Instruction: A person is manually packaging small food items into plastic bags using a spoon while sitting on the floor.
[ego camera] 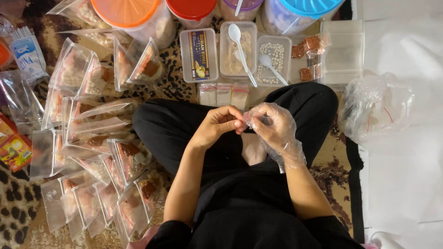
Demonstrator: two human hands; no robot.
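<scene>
I sit cross-legged in black clothes. My left hand is bare, its fingertips pinched together against my right hand, which wears a loose clear plastic glove. Between the two sets of fingertips is a small clear plastic piece with a red strip; it is too small to tell more. Both hands hover over my lap, just in front of three small filled packets lying on the floor.
Many clear zip bags with snacks cover the patterned carpet at left. Ahead stand clear boxes, two with white spoons, a box of white balls, and big lidded jars. A crumpled plastic bag lies right on white sheets.
</scene>
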